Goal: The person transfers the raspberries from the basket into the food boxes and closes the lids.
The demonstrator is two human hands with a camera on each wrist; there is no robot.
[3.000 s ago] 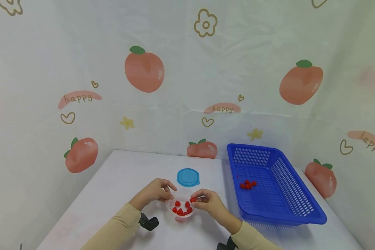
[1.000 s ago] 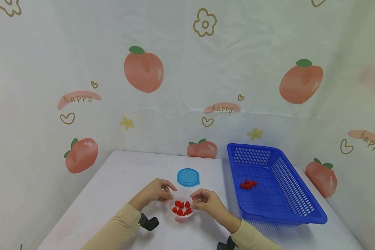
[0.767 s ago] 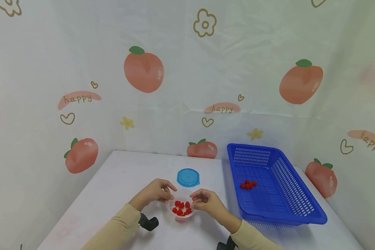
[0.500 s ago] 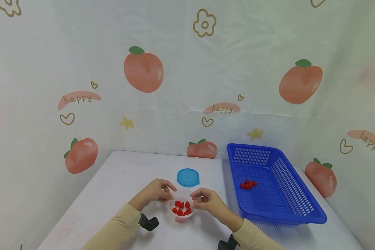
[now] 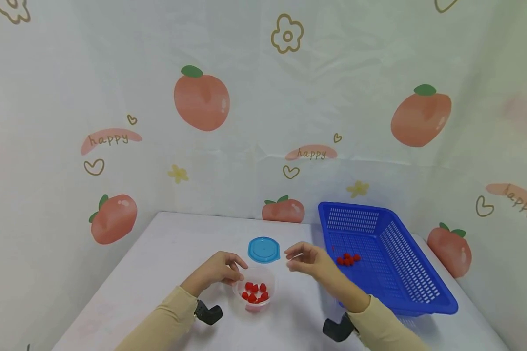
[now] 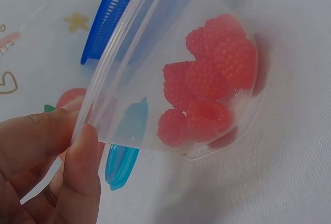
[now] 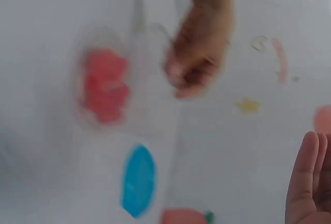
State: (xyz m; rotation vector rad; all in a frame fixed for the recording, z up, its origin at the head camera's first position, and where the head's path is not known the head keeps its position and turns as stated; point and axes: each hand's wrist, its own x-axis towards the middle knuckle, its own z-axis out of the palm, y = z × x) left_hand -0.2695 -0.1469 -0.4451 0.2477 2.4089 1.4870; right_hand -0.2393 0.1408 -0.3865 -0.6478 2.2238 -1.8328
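Observation:
A clear plastic bowl (image 5: 268,278) stands on the table with several raspberries (image 6: 204,79) at its bottom. My left hand (image 5: 224,269) pinches the bowl's rim between thumb and fingers, as the left wrist view shows up close. My right hand (image 5: 309,259) is in the air right of the bowl, near the blue lid (image 5: 263,249). Its fingers are loosely bent and nothing is seen between them. In the right wrist view only the edge of that hand (image 7: 307,182) shows, and the bowl there is blurred.
A blue perforated basket (image 5: 399,304) stands on the right side of the table. Several more raspberries (image 5: 348,259) lie inside it toward the left. Behind the table hangs a white cloth (image 5: 246,170) printed with fruit.
One raspberry held by my right hand three seconds ago has gone into the bowl. Since half a second ago that hand has moved up and right, off the bowl. My left hand has stayed put.

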